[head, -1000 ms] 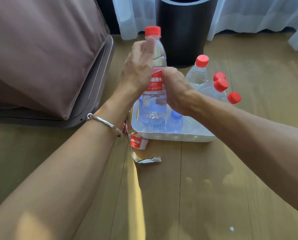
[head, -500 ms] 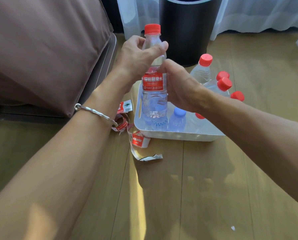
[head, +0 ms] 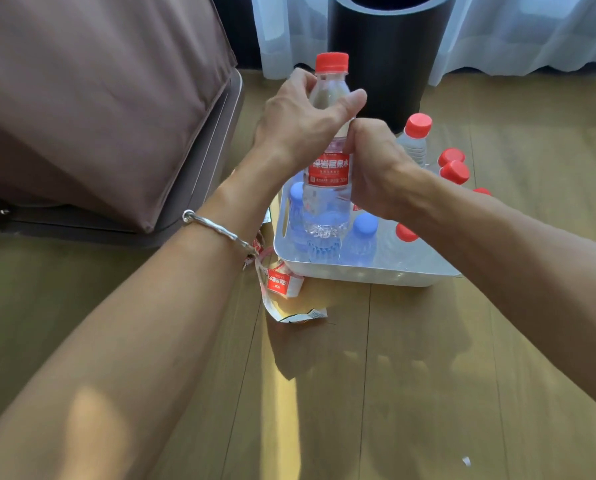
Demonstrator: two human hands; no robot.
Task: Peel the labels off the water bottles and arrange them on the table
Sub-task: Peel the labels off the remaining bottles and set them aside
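Note:
I hold a clear water bottle with a red cap and a red label upright above the white tray. My left hand grips its neck and shoulder, thumb across the front. My right hand grips the bottle at the label's right edge, its fingers curled there. Several more bottles stand in the tray, some with red caps, some with blue caps.
Peeled red-and-white labels lie on the wooden surface left of the tray. A black cylinder stands behind the tray before white curtains. A brown cushioned seat fills the left.
My left hand has gone from lying open against the bottle's upper part to wrapping around its neck. The bottle has turned so the label faces me.

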